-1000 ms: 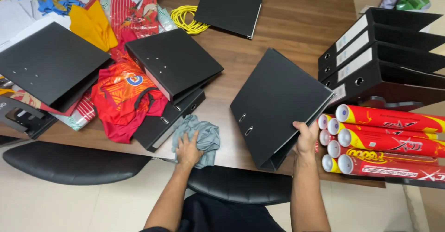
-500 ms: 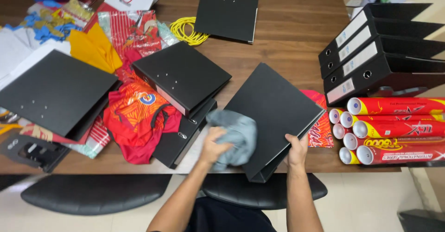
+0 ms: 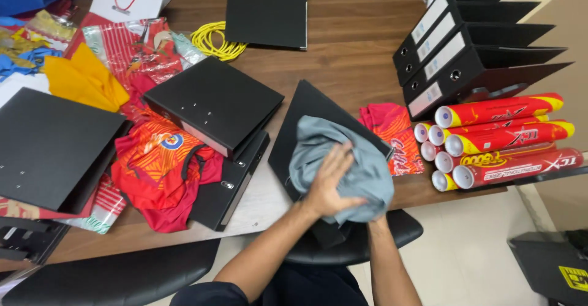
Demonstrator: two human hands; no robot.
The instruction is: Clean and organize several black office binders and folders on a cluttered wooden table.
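Here, at the far left of the wooden table [image 3: 355,37], a closed black binder [image 3: 52,147] lies flat, with a yellow cloth [image 3: 86,79] at its 1 o'clock. To the right, an orange and red jersey [image 3: 162,171] is bunched at 7 o'clock from two more stacked black binders [image 3: 214,107], and a coil of yellow cord [image 3: 217,41] sits at their 12 o'clock beside another flat binder [image 3: 267,13]. Near the middle, the left hand [image 3: 327,180] lies palm down with fingers spread on a grey cloth [image 3: 346,162], pressing it against a tilted black binder [image 3: 306,119] at the table's near edge. The right hand is hidden under the cloth and binder, only its forearm [image 3: 386,263] showing, so its grip cannot be told. At 3 o'clock from the cloth lies a red patterned fabric [image 3: 392,134], then a pile of red and yellow tubes [image 3: 502,138], with a row of leaning black binders [image 3: 465,43] at their 12 o'clock.
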